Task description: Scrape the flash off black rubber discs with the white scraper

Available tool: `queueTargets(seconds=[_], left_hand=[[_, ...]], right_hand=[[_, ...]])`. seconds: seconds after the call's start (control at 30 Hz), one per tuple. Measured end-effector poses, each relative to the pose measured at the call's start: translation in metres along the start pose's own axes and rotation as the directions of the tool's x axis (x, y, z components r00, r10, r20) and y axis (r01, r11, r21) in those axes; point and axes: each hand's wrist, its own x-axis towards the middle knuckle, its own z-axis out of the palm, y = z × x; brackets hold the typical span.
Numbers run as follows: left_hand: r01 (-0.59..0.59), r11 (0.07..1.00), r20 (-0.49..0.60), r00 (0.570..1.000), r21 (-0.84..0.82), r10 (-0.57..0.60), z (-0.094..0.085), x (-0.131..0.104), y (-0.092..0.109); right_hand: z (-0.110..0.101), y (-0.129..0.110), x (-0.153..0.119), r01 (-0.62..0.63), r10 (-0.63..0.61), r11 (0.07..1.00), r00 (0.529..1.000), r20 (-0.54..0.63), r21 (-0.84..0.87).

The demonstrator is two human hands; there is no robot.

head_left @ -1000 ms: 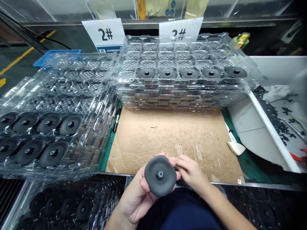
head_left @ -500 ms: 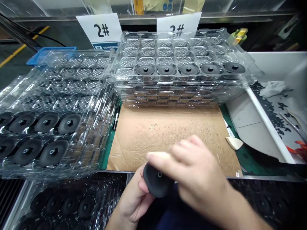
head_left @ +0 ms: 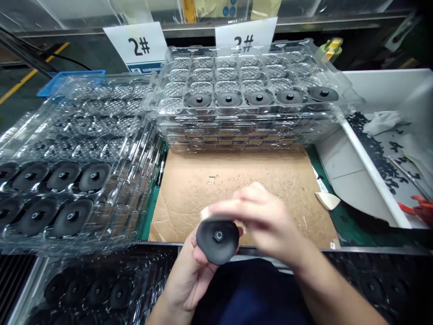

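A round black part [head_left: 218,246], dished with a small central post, faces up in my left hand [head_left: 192,271], whose fingers wrap round its underside and edge. My right hand [head_left: 260,216] is at the part's upper rim, blurred by motion; its fingers are together, and something pale shows at the fingertips, too smeared to make out. Beyond both hands lies a brown cardboard sheet [head_left: 189,185]. Behind it a stack of clear trays [head_left: 237,110] holds several black parts in its front row. On the left, another clear tray stack [head_left: 118,180] holds more such parts.
At the right stands a white bin [head_left: 375,171] with small black pieces, a white cloth and a red-handled tool [head_left: 419,207]. A pale wedge [head_left: 328,201] lies beside the cardboard. A black pen [head_left: 161,169] lies left of it. More filled trays [head_left: 135,271] sit below the table edge.
My right hand has moved slightly away and up, uncovering more of the black part. The part has turned to face the camera more fully in my left hand.
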Motion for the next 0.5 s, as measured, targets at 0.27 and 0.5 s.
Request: queueTargets(seconds=[0.27,0.5], left_hand=[[0.028,0.973,0.126,0.992,-0.227,0.001,-0.007,-0.003,0.003],[-0.041,0.98,0.039,0.998,-0.194,0.049,0.003,0.004,-0.01]], right_hand=[[0.046,0.068,-0.078,-0.301,0.301,0.954,0.953,-0.04,-0.001],[0.021,0.034,-0.048,-0.375,0.375,0.926,0.91,-0.174,0.033]])
